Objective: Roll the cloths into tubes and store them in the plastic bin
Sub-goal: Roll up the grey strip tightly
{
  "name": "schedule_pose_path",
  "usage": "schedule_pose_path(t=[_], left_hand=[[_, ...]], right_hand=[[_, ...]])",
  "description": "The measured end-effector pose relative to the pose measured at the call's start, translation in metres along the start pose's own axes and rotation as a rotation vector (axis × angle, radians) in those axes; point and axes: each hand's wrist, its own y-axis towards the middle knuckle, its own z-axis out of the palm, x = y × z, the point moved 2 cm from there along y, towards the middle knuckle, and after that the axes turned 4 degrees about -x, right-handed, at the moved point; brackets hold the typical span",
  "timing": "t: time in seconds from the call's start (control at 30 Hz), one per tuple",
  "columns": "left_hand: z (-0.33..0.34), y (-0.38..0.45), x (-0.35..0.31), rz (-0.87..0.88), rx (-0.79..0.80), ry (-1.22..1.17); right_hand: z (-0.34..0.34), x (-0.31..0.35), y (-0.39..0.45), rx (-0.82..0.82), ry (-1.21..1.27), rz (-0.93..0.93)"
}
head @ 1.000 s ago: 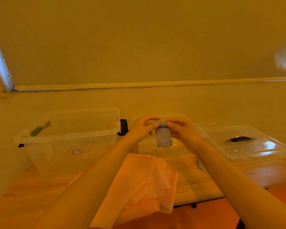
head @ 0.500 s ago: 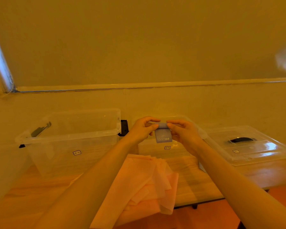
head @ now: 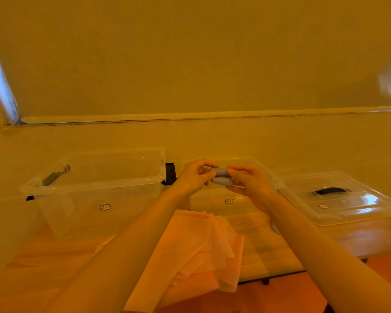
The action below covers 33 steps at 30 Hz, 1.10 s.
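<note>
I see left hand (head: 193, 177) and right hand (head: 250, 181) fingers pinching ends of small blue rolled cloth (head: 220, 177), held in air before middle clear bin (head: 253, 199). Pink cloths (head: 203, 249) heaped on table (head: 264, 251) below.

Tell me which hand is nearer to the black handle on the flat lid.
Right. The right hand holds the blue cloth just left of the lid's black handle; the left hand is farther left, beyond the cloth.
</note>
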Motion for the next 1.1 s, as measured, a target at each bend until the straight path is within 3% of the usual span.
schedule_pose_path(t=[0.17,0.77,0.93,1.1], left_hand=[[0.002,0.004,0.007,-0.162,0.017,0.018],[0.019,0.061,0.052,-0.105,-0.018,0.065],[0.024,0.109,0.078,-0.156,0.013,0.141],[0.032,0.161,0.111,-0.192,0.157,0.281]], right_hand=[[-0.001,0.0,0.0,0.027,0.011,-0.041],[-0.015,-0.03,0.063,-0.042,-0.117,-0.021],[-0.019,-0.042,0.119,-0.035,-0.296,-0.067],[-0.026,-0.058,0.178,0.018,-0.536,-0.092]])
